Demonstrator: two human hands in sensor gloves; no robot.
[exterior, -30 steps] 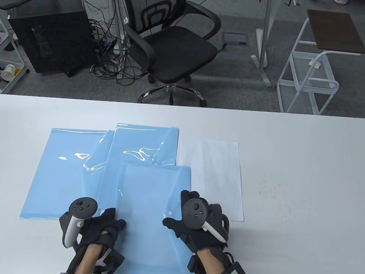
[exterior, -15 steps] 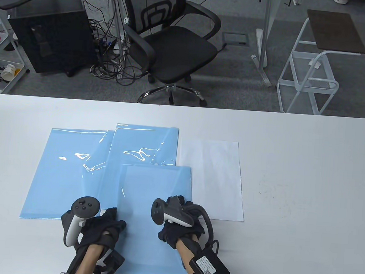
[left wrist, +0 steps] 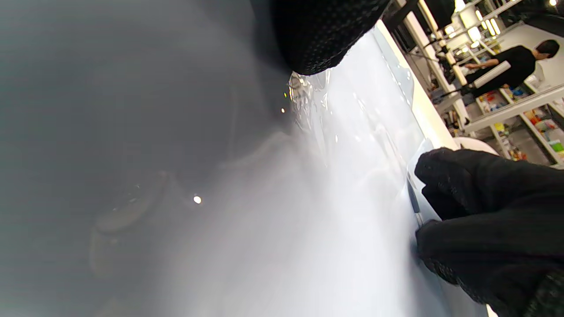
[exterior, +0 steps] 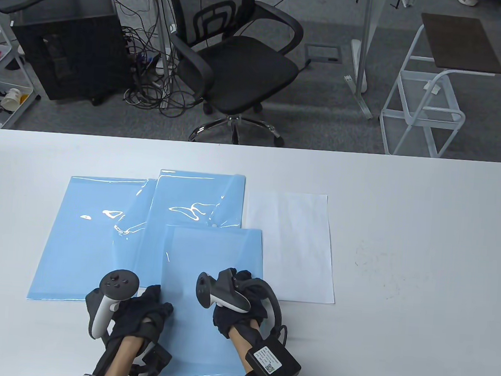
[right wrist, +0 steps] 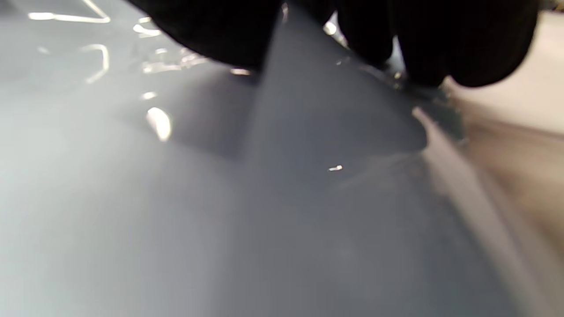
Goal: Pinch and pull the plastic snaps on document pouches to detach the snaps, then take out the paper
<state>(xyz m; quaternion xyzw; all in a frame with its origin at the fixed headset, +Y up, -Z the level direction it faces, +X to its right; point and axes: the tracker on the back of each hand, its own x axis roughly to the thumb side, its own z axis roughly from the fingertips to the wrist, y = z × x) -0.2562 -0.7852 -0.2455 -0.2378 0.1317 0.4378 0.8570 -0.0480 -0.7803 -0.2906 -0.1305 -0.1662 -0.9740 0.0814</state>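
Front blue pouch [exterior: 209,279] lies low centre of table [exterior: 423,234], atop two more blue pouches [exterior: 102,229]. My left hand [exterior: 139,313] rests on its left edge, fingers loosely flat. My right hand [exterior: 242,303], turned on edge, pinches pouch flap [right wrist: 335,114] near right side. White paper sheet [exterior: 294,242] lies right of pouches.
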